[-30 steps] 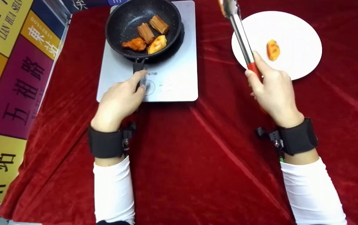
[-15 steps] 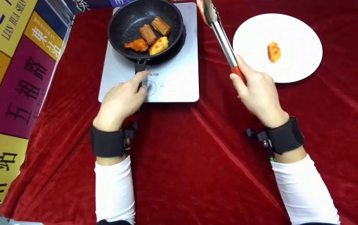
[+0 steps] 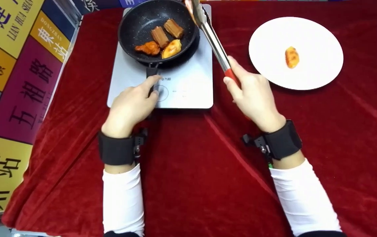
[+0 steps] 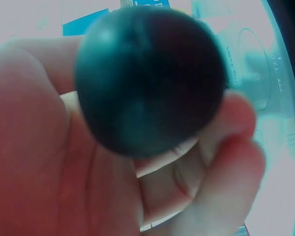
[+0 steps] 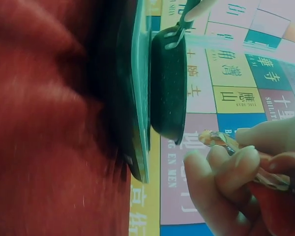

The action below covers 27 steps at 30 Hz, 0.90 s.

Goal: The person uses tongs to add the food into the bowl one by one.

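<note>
My left hand (image 3: pixel 130 107) grips the black handle of the frying pan (image 3: pixel 135 28); the left wrist view shows fingers curled round the rounded handle end (image 4: pixel 147 81). Inside the pan lie two brown ribbed pieces (image 3: pixel 159 36), a reddish-orange piece like a chicken drumette (image 3: pixel 148 48) and a golden-yellow piece (image 3: pixel 172 49). My right hand (image 3: pixel 254 95) grips metal tongs (image 3: pixel 217 47) with red handles. At their tips is a pinkish-orange piece of food (image 3: pixel 190 9), partly hidden and overlapping the pan's right rim in the head view. The right wrist view shows the tongs' tips above the pan's level.
The pan stands on a flat silver induction cooker (image 3: pixel 191 92). To the right, a white plate (image 3: pixel 323 62) holds one browned yellow piece (image 3: pixel 292 57). Red velvet cloth (image 3: pixel 188 164) covers the table. A panel with coloured, lettered squares (image 3: pixel 20 92) stands along the left side.
My right hand has carried the tongs and their food leftward, from over the plate's left edge to the pan's right rim. My left hand keeps its grip on the pan handle.
</note>
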{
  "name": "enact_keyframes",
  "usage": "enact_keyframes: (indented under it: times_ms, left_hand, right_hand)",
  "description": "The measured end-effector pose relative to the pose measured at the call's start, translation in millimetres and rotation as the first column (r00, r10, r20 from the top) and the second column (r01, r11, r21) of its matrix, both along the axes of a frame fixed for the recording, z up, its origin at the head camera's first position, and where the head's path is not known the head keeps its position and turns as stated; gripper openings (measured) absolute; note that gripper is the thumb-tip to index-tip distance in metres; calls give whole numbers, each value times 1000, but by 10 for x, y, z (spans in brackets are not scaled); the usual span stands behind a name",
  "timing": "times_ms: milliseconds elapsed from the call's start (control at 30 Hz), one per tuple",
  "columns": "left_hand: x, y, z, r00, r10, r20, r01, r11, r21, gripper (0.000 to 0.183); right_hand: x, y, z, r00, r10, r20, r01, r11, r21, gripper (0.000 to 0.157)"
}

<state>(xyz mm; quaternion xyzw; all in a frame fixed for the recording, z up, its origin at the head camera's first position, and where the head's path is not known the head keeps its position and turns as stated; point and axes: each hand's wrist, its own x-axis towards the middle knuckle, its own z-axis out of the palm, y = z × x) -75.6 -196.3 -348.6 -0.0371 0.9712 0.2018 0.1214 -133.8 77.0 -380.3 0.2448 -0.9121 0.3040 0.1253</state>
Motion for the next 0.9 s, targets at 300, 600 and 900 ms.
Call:
enact_keyframes:
  times_ms: [300,600,900]
  left_hand:
    - [-13,24,7,1000,-9,-5,9,1000,3,43]
    - [-5,17,13,1000,-10,-2,10,1000,2,43]
    - [2,3,1,1000,-2,-5,2,1000,3,43]
  right_hand:
    - [-14,-117,-28,999,-16,28,16,1000,-4,47]
    - [-23,-139,-65,1000,-21,20,20,1000,17,46]
    - [-57,-168,-111,1000,-16,6,16,999,35,47]
